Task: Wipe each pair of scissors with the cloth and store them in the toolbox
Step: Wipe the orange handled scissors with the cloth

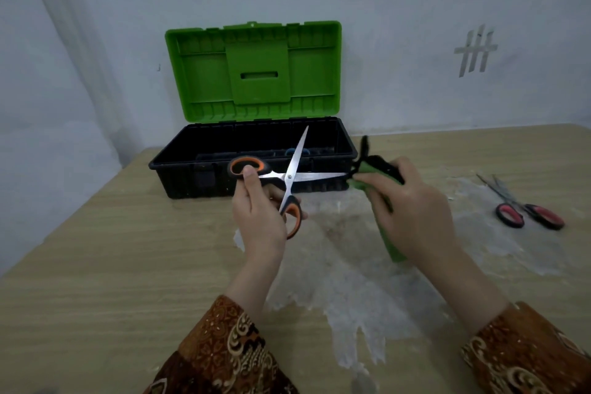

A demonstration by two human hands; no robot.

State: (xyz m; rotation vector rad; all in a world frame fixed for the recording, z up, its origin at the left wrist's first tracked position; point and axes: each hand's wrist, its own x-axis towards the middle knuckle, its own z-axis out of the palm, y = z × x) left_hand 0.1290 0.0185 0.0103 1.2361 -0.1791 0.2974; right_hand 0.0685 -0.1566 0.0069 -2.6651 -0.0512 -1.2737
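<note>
Gripping the orange-and-black scissors (pixel 284 181) by their handles, the left hand (pixel 259 217) holds them spread wide above the desk (pixel 112 265), in front of the toolbox (pixel 252 157); its fingers hide part of the lower handle. One blade points up over the black tray, the other runs level to the right, its tip buried in the green cloth (pixel 372 182). The toolbox stands at the desk's far edge against the wall, green lid (pixel 252 70) upright; the tray is dark inside, and only a bluish curved shape shows there, too dim to name. The right hand (pixel 412 211) is clenched round the cloth, covering most of it; a dark part of the cloth sticks out above the fingers. Near the right edge of the desk lies a second pair, the red-handled scissors (pixel 524 208), blades slightly parted, on a pale blotchy patch (pixel 351 281). Patterned brown sleeves (pixel 224 352) are cut off by the bottom of the frame.
</note>
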